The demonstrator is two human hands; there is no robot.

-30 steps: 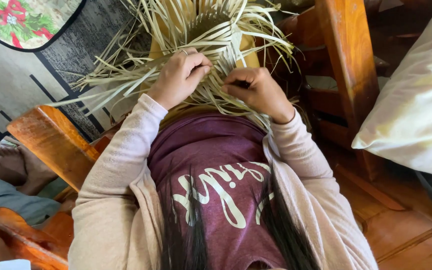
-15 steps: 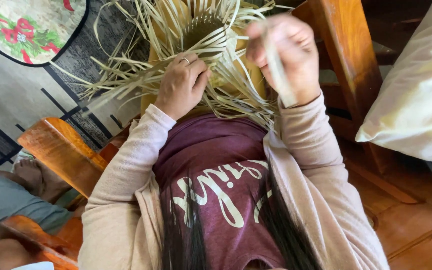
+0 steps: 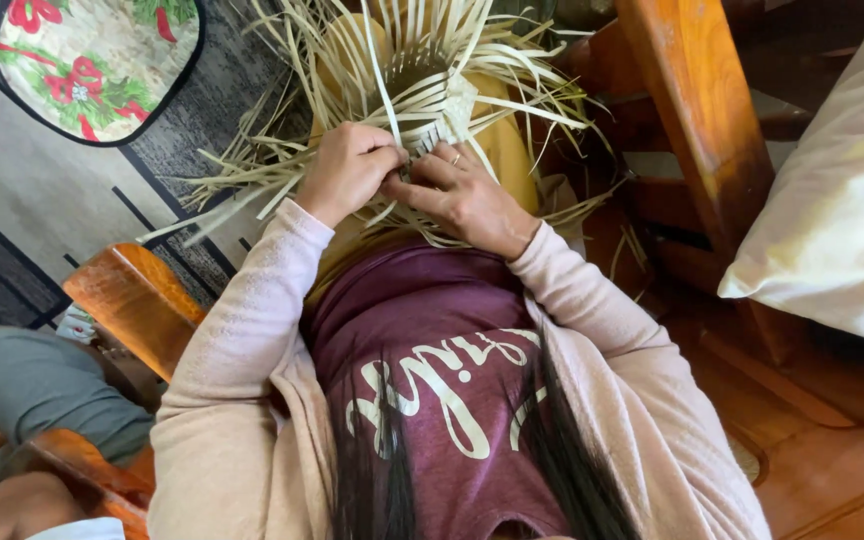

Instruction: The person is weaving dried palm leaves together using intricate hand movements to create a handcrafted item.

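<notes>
Two hands, left hand [image 3: 347,170] and right hand [image 3: 462,195], on one woven straw piece [image 3: 432,95]; one cream pillow [image 3: 832,210]; one floral mat [image 3: 92,60].

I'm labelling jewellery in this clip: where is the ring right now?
In the head view, the ring sits on a finger of the right hand, just right of centre, pressed against the pale straw weaving and beside the left hand.

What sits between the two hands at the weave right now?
In the head view, only pale straw strips of the woven piece lie between the left hand and right hand; their fingertips nearly meet.
</notes>
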